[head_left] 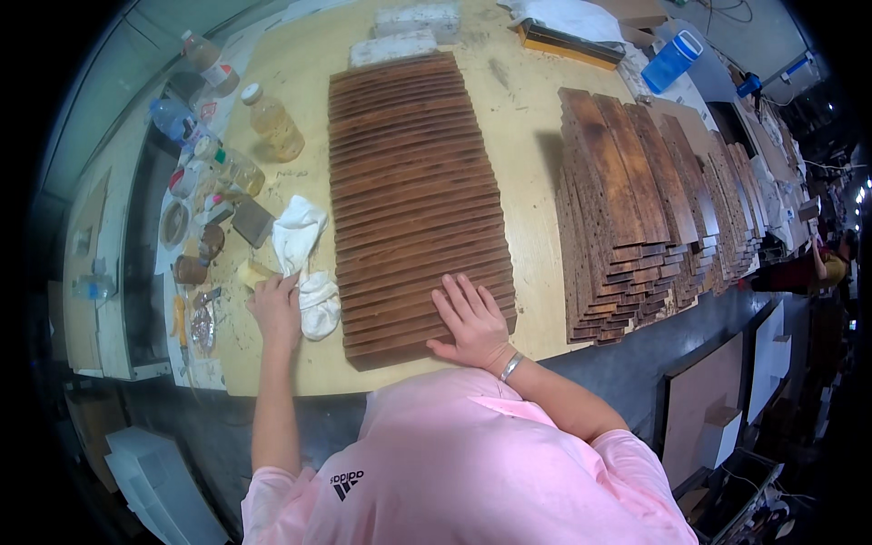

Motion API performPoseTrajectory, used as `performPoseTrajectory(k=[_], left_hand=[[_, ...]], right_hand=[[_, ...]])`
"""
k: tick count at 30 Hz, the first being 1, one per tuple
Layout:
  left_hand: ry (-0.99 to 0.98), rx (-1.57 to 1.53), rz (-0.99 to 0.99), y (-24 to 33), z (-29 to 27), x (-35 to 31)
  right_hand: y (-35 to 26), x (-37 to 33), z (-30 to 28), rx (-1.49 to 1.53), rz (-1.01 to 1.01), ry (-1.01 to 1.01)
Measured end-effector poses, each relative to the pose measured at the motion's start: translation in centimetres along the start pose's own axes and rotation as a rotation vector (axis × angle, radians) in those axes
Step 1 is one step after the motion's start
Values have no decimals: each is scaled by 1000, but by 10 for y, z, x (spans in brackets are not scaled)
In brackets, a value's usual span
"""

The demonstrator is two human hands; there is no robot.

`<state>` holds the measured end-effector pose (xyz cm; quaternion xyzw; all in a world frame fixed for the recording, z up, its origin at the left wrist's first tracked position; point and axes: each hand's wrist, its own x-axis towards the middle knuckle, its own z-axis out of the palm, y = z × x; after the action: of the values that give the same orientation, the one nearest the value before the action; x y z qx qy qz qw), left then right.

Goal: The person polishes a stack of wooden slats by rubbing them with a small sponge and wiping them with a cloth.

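Note:
A row of narrow brown wood strips, overlapped like steps, stretches away from me across the pale tabletop. My right hand lies flat on the near right end of these strips, fingers spread and holding nothing. To the left, my left hand reaches over the table with its fingers stretched forward. Its fingertips are at the edge of a small yellow sponge-like block; whether they touch it is unclear. Crumpled white cloths lie between that hand and the strips. A grey-brown block sits just beyond.
Stacked brown boards stand along the right side. Several bottles, among them a clear jar of yellowish liquid, crowd the left. An orange-handled tool lies near the left edge. A blue jug stands far right; another person is beyond.

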<state>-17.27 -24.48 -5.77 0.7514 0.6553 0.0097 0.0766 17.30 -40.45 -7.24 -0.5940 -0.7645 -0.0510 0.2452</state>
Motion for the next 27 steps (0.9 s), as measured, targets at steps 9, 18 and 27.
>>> performPoseTrajectory(k=[9, 18, 27], left_hand=[[177, 5, 354, 22, -15, -37], [398, 7, 102, -55, 11, 1], [339, -515, 243, 23, -88, -6]], right_hand=[[2, 1, 0, 3, -17, -30], [0, 1, 1, -25, -14, -50], [4, -1, -4, 11, -18, -61]])
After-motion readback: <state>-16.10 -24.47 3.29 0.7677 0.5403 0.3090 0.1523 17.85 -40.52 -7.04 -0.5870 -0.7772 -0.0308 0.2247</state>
